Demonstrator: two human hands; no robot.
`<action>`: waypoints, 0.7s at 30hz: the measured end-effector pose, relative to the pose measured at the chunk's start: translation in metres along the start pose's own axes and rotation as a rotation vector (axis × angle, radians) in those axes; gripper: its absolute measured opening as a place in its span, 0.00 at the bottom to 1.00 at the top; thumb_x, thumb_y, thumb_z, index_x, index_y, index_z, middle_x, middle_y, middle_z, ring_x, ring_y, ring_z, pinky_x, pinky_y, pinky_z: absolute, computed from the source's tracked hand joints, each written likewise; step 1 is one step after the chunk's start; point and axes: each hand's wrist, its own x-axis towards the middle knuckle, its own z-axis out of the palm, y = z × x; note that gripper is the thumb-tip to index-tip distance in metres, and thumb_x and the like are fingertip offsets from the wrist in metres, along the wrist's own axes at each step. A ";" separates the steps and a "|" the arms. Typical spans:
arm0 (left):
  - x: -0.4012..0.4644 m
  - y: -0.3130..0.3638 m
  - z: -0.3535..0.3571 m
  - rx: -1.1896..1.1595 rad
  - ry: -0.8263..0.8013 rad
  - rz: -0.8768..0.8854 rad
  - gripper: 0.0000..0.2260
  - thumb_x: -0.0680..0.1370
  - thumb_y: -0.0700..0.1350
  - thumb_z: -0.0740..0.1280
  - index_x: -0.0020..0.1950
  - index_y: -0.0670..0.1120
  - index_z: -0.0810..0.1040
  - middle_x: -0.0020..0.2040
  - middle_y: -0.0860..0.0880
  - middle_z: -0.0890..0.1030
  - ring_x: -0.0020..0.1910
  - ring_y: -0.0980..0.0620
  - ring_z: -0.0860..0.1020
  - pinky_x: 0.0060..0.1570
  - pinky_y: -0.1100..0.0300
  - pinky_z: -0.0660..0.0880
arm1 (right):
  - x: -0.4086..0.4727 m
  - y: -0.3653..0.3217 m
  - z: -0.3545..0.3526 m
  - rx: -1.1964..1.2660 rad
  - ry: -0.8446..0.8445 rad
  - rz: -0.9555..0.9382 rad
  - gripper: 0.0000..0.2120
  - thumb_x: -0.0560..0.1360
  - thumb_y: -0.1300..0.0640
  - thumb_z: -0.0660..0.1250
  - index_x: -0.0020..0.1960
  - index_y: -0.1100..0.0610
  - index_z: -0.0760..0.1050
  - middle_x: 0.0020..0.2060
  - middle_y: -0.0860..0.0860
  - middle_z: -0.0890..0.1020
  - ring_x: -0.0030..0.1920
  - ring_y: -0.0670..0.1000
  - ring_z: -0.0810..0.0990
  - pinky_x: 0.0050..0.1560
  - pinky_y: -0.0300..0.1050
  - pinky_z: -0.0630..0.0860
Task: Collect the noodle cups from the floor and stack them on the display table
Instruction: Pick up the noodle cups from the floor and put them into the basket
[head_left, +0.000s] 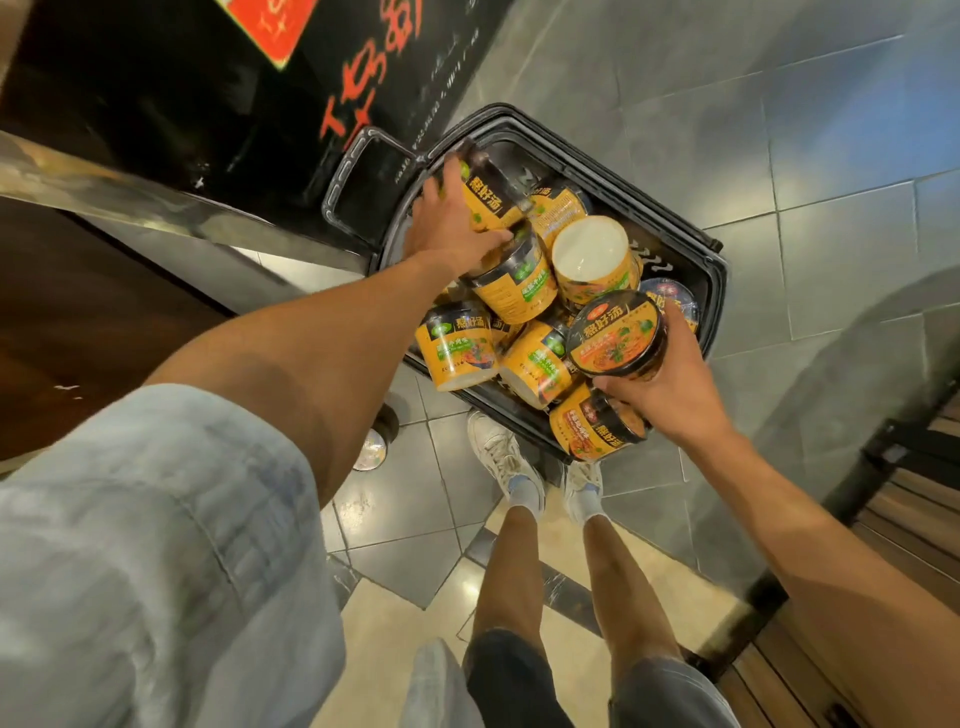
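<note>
Above the black plastic basket, the right hand is cradling a light, crushable yellow-and-black paper noodle cup by its sidewall, while the left hand is wrapping its grip round another yellow paper cup.

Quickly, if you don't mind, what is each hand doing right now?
Left hand: grips a noodle cup in the basket.
Right hand: holds another noodle cup.

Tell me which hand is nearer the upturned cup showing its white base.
Left. The left hand grips cups just beside the upturned cup; the right hand holds another cup nearer the person, farther off.
</note>
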 end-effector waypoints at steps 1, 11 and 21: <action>0.001 -0.006 -0.003 -0.017 -0.008 -0.010 0.56 0.70 0.57 0.82 0.85 0.53 0.48 0.82 0.43 0.61 0.80 0.39 0.61 0.73 0.36 0.66 | 0.000 -0.001 -0.001 0.010 0.000 0.000 0.57 0.63 0.48 0.87 0.82 0.50 0.57 0.75 0.53 0.71 0.76 0.55 0.71 0.75 0.62 0.70; -0.004 -0.048 -0.013 -0.383 -0.009 -0.125 0.54 0.71 0.46 0.81 0.86 0.51 0.48 0.79 0.43 0.62 0.79 0.41 0.63 0.77 0.36 0.63 | -0.001 -0.005 -0.004 0.014 0.054 -0.031 0.49 0.71 0.41 0.80 0.83 0.47 0.56 0.77 0.49 0.69 0.75 0.49 0.70 0.75 0.56 0.70; -0.024 -0.051 -0.015 -0.319 0.043 -0.241 0.41 0.79 0.50 0.74 0.85 0.47 0.54 0.80 0.41 0.63 0.79 0.38 0.65 0.76 0.39 0.68 | -0.014 -0.026 -0.008 -0.245 0.147 -0.298 0.28 0.82 0.48 0.68 0.79 0.51 0.64 0.73 0.51 0.72 0.74 0.52 0.70 0.72 0.54 0.71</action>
